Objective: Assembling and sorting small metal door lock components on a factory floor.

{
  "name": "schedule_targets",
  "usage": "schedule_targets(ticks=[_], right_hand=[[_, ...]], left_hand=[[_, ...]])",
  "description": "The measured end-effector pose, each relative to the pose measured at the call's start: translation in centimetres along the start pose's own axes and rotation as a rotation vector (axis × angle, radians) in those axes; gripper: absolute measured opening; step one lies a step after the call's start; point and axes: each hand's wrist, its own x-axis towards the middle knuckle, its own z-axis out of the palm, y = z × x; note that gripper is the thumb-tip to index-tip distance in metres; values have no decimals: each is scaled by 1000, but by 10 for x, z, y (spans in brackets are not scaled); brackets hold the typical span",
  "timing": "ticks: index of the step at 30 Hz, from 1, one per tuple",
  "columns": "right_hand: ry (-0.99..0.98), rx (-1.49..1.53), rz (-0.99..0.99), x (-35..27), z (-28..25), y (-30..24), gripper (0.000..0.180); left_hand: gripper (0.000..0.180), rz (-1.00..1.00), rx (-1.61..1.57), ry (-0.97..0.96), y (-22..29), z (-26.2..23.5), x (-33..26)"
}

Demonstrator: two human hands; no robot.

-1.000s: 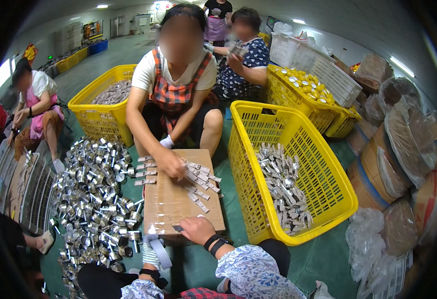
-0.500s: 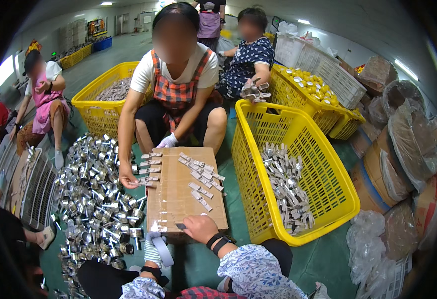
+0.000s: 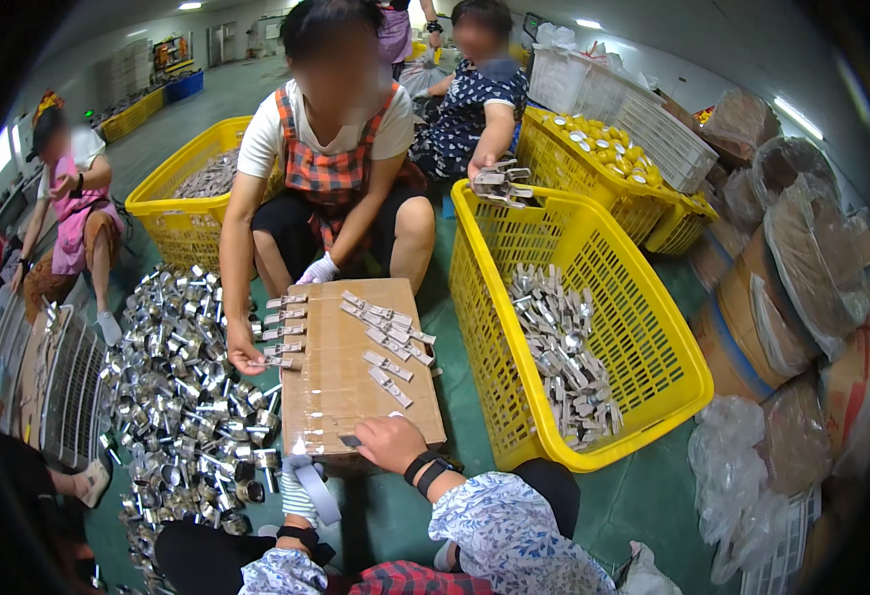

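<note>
My right hand point(image 3: 393, 443) is closed at the near edge of a cardboard box point(image 3: 336, 397), a small dark flat piece point(image 3: 351, 440) sticking out from its fingertips. My left hand point(image 3: 299, 483), in a grey-and-white striped glove, hangs low at the box's near left corner; its fingers are mostly hidden. Beside it hangs a curved grey band point(image 3: 320, 499). Loose metal clips point(image 3: 388, 364) lie on the box's right half. More clips point(image 3: 285, 317) stick out along its left edge, where a co-worker's bare hand point(image 3: 245, 352) holds one.
Shiny metal cup-shaped parts with stems point(image 3: 187, 397) are heaped on the floor at left. A yellow basket point(image 3: 564, 456) with clips stands at right. Over its far rim, another person's hand holds a bunch of metal pieces point(image 3: 502, 182). Cartons and plastic bags point(image 3: 742, 476) line the right side.
The whole view has shifted slightly. The far person's hand with the bunch of metal pieces has come lower, nearer the basket rim. My hands stay at the box's near edge.
</note>
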Motion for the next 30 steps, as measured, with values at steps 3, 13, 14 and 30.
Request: schedule_targets(ticks=[3, 13, 14, 30], right_hand=[[-6, 1, 2, 1, 0, 0, 33], [-20, -22, 15, -1, 2, 0, 32], [-20, -24, 14, -1, 2, 1, 32], [-28, -22, -2, 1, 2, 1, 32]], left_hand=[[14, 4, 0, -7, -1, -5, 4], [14, -41, -40, -12, -2, -7, 8], [16, -35, -42, -18, -4, -11, 11], [21, -17, -25, -11, -5, -11, 11]])
